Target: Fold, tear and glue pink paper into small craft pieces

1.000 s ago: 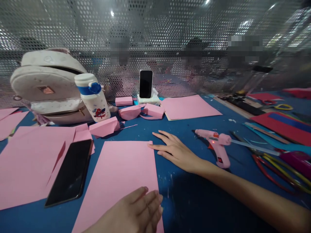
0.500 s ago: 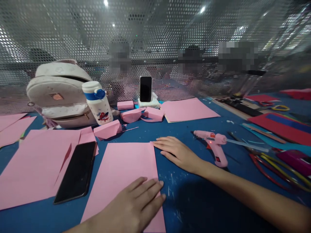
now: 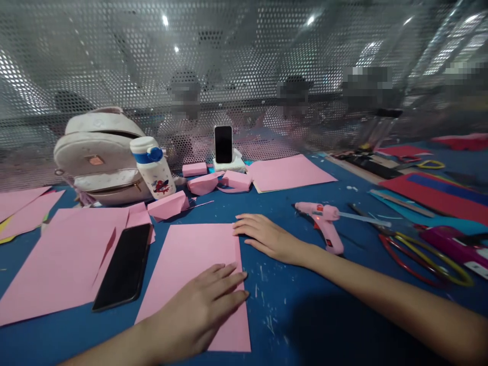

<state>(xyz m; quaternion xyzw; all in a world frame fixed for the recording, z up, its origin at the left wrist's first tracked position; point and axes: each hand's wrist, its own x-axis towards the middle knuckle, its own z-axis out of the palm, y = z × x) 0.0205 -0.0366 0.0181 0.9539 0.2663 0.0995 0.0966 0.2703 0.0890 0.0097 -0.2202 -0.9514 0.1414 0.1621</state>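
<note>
A pink sheet of paper [image 3: 190,254] lies flat on the blue table in front of me. My left hand [image 3: 198,305] rests palm down on its lower right part, fingers stretched out flat. My right hand [image 3: 267,236] lies at the sheet's upper right corner, fingertips touching the edge, fingers extended. Neither hand holds anything.
A black phone [image 3: 124,267] lies on a larger pink sheet [image 3: 57,264] to the left. Behind are a white backpack [image 3: 99,155], a bottle [image 3: 152,166], folded pink pieces [image 3: 168,206], an upright phone [image 3: 223,144]. At right lie a pink glue gun [image 3: 324,223], scissors [image 3: 419,249] and coloured sheets [image 3: 446,195].
My left hand has slid farther up onto the pink sheet. My right hand has drawn in to the sheet's top right corner. The view has pulled back a little.
</note>
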